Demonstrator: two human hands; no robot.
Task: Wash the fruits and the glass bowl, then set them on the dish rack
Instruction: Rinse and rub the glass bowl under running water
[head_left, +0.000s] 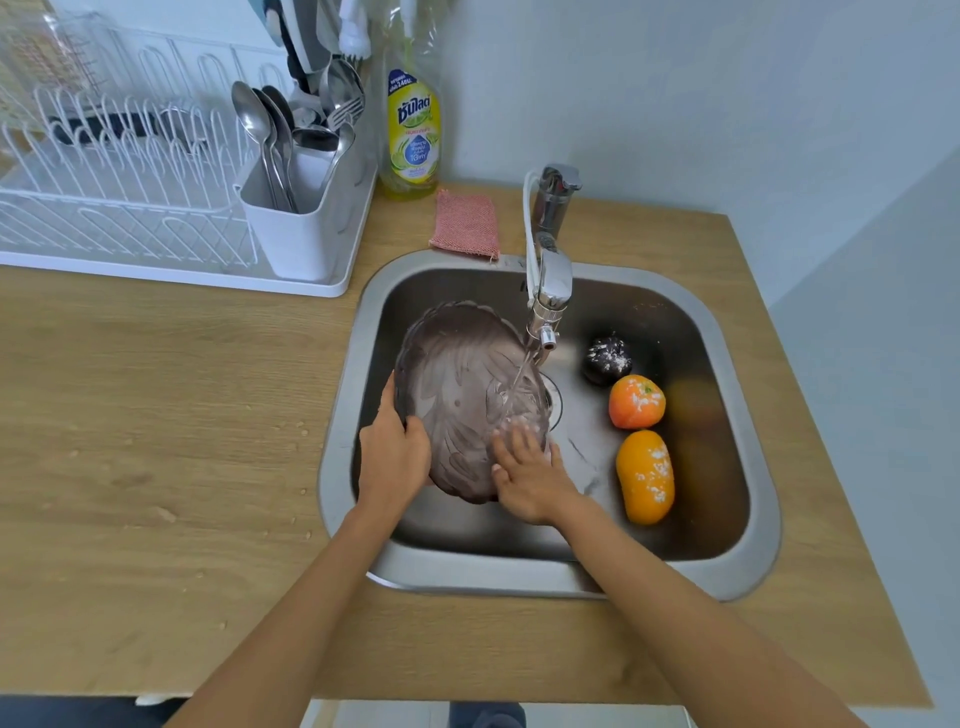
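A dark tinted glass bowl (462, 395) is tilted up in the steel sink (748, 384), under water running from the faucet (548, 291). My left hand (392, 457) grips its left rim, thumb inside. Straight fingers of my right hand (530, 475) rub the bowl's soapy inner face where the stream lands. On the sink's right side lie three sudsy fruits: a dark round one (607, 359), a round orange one (636, 401) and a long orange one (645, 475).
A white dish rack (119, 197) stands at the back left on the wooden counter (156, 441), with a cutlery holder (298, 223) full of spoons and forks. A yellow dish soap bottle (413, 130) and a pink sponge cloth (466, 224) sit behind the sink.
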